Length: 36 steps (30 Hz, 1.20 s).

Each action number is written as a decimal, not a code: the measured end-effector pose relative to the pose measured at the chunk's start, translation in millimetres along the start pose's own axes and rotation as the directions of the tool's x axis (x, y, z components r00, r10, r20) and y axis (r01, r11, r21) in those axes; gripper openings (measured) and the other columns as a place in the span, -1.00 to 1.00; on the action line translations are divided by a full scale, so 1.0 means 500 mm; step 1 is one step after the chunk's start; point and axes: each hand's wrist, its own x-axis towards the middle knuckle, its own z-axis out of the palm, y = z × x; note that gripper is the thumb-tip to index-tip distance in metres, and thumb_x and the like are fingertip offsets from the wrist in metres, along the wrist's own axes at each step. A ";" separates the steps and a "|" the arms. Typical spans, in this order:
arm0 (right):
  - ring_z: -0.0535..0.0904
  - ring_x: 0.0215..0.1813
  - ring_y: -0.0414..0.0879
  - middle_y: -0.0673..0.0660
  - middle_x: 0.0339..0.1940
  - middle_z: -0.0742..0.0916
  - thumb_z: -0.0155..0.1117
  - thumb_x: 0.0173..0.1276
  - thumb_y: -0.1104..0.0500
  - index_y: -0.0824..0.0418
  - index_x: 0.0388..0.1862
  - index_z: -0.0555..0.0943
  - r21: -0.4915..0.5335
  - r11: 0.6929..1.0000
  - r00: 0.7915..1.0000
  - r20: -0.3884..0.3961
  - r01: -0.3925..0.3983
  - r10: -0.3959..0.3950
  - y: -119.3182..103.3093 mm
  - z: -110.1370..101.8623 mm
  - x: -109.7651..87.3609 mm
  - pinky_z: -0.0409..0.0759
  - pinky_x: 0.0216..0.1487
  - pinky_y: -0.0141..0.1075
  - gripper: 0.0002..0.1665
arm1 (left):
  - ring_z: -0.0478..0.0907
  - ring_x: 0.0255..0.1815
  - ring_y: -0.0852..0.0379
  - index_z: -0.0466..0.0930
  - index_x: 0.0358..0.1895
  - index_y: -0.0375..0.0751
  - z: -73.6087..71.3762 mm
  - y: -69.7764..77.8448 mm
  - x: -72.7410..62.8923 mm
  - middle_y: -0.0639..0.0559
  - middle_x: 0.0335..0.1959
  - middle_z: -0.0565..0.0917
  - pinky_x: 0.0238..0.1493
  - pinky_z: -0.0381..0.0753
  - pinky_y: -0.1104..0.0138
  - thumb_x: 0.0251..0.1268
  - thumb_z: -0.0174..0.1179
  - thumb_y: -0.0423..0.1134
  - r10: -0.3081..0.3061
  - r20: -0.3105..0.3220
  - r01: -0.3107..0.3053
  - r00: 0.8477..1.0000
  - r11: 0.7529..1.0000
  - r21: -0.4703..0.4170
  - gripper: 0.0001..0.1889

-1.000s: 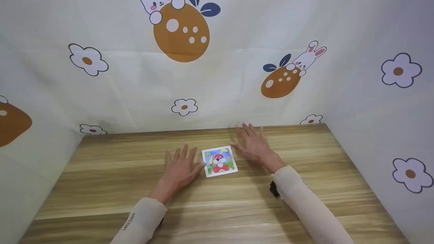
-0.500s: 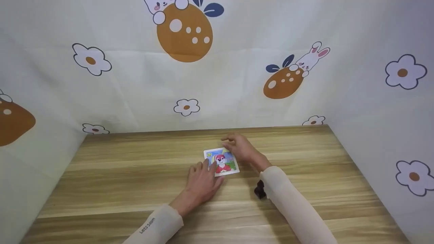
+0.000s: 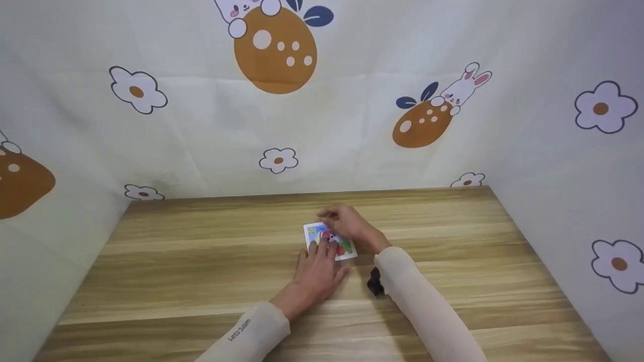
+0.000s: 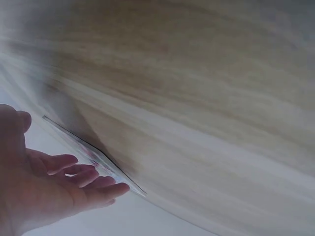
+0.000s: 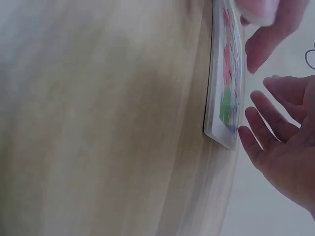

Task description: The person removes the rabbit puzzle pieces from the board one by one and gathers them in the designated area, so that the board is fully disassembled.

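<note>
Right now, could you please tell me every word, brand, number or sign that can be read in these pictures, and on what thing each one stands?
"Lets S...": on the left sleeve; the second word, perhaps "Slim", is too blurred to read surely.
The yellow mark on the card is too small to read.
I can make out no other text.

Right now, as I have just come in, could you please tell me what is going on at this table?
A person is busy with a small, flat picture board that shows a red-and-white cartoon animal and lies on the wood-grain table. The left hand reaches over its near edge with fingers spread, and the right hand is bent over its far right corner. Whether the fingertips touch it, I cannot tell.
</note>
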 end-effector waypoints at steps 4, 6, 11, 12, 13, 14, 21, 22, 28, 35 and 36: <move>0.65 0.15 0.02 0.17 0.11 0.75 0.16 0.52 0.22 0.25 0.11 0.69 -0.024 1.000 1.000 0.019 0.013 -0.013 -0.003 -0.002 0.003 0.58 0.28 -0.08 -0.70 | 0.26 0.45 -0.27 0.26 0.48 -0.25 0.002 -0.003 0.006 -0.24 0.55 0.25 0.30 0.37 -0.24 0.48 -0.04 0.27 0.011 0.010 -0.011 1.000 0.999 -0.035 -0.24; 0.65 0.09 -0.01 0.16 0.06 0.76 0.16 0.52 0.21 0.24 0.10 0.69 -0.037 0.999 0.999 0.033 0.012 -0.011 -0.004 -0.002 0.004 0.59 0.24 -0.09 -0.71 | 0.26 0.45 -0.29 0.26 0.49 -0.23 0.002 -0.004 0.008 -0.25 0.55 0.24 0.29 0.37 -0.25 0.47 -0.02 0.26 0.009 0.007 -0.009 1.000 0.999 -0.051 -0.24; 0.64 0.02 -0.09 0.10 0.02 0.77 0.13 0.54 0.18 0.20 0.10 0.69 -0.068 0.998 0.998 0.061 -0.012 0.016 -0.001 0.000 0.007 0.60 0.20 -0.13 -0.71 | 0.22 0.48 -0.29 0.23 0.52 -0.19 0.003 -0.001 0.013 -0.26 0.56 0.22 0.30 0.36 -0.23 0.47 -0.07 0.30 -0.013 0.038 0.015 0.999 0.998 -0.055 -0.23; 0.64 0.02 -0.10 0.09 0.02 0.77 0.13 0.54 0.18 0.19 0.09 0.70 -0.069 0.998 0.998 0.065 -0.016 0.020 -0.001 0.001 0.008 0.60 0.20 -0.13 -0.72 | 0.21 0.49 -0.29 0.23 0.52 -0.18 0.004 0.000 0.014 -0.26 0.56 0.22 0.30 0.36 -0.23 0.47 -0.09 0.31 -0.017 0.045 0.019 0.999 0.999 -0.044 -0.22; 0.64 0.01 -0.10 0.08 0.01 0.77 0.12 0.55 0.18 0.18 0.07 0.70 -0.073 0.997 0.998 0.066 -0.013 0.018 0.000 0.002 0.009 0.60 0.20 -0.13 -0.72 | 0.20 0.50 -0.29 0.22 0.53 -0.16 0.004 0.000 0.015 -0.26 0.56 0.22 0.31 0.36 -0.22 0.47 -0.10 0.32 -0.022 0.052 0.024 0.998 0.999 -0.033 -0.22; 0.64 0.01 -0.10 0.08 0.00 0.77 0.13 0.54 0.18 0.18 0.06 0.71 -0.076 0.997 0.998 0.068 -0.012 0.017 0.000 0.003 0.010 0.61 0.20 -0.13 -0.73 | 0.19 0.51 -0.30 0.21 0.54 -0.15 0.005 0.001 0.016 -0.25 0.57 0.21 0.32 0.36 -0.22 0.48 -0.11 0.33 -0.027 0.058 0.029 0.998 0.999 -0.023 -0.22; 0.67 -0.01 -0.09 0.09 -0.03 0.79 0.19 0.49 0.24 0.18 -0.01 0.75 -0.071 0.997 0.998 0.065 0.009 -0.004 0.001 0.010 0.018 0.65 0.12 -0.16 -0.77 | 0.17 0.53 -0.28 0.13 0.57 -0.17 0.004 0.005 0.020 -0.23 0.61 0.13 0.32 0.36 -0.19 0.48 -0.11 0.31 -0.044 0.055 0.044 0.998 0.999 0.005 -0.19; 0.67 -0.01 -0.09 0.09 -0.02 0.79 0.20 0.49 0.24 0.18 -0.01 0.75 -0.063 0.998 0.998 0.062 0.003 0.001 0.002 0.010 0.019 0.65 0.12 -0.17 -0.78 | 0.17 0.54 -0.28 0.12 0.58 -0.17 0.004 0.006 0.020 -0.23 0.62 0.11 0.33 0.35 -0.19 0.48 -0.10 0.31 -0.043 0.055 0.044 0.998 0.999 -0.002 -0.19; 0.67 0.01 -0.11 0.06 0.04 0.78 0.26 0.45 0.23 0.15 -0.01 0.75 -0.002 0.999 0.998 0.056 -0.038 0.038 0.003 0.011 0.020 0.66 0.08 -0.22 -0.78 | 0.09 0.59 -0.30 0.04 0.61 -0.12 -0.005 0.010 0.019 -0.20 0.65 0.03 0.41 0.27 -0.22 0.46 -0.07 0.31 -0.058 0.090 0.063 0.994 0.997 -0.053 -0.16; 0.68 -0.17 -0.16 0.09 -0.03 0.81 0.41 0.33 0.20 0.20 -0.03 0.77 -0.076 0.997 0.996 0.086 -0.021 0.027 -0.010 0.007 0.024 0.68 -0.14 -0.33 -0.75 | 0.06 0.55 -0.46 0.07 0.61 -0.04 -0.014 0.021 0.020 -0.18 0.64 0.06 0.42 0.25 -0.22 0.43 -0.06 0.35 -0.106 0.127 0.115 0.986 0.991 -0.063 -0.17; 0.68 -0.19 -0.16 0.09 -0.04 0.82 0.43 0.31 0.20 0.20 -0.03 0.77 -0.106 0.994 0.996 0.090 -0.020 0.029 -0.014 0.006 0.025 0.69 -0.14 -0.32 -0.74 | 0.07 0.55 -0.47 0.07 0.61 -0.04 -0.014 0.022 0.021 -0.17 0.64 0.07 0.42 0.26 -0.21 0.43 -0.07 0.36 -0.110 0.132 0.117 0.985 0.992 -0.047 -0.16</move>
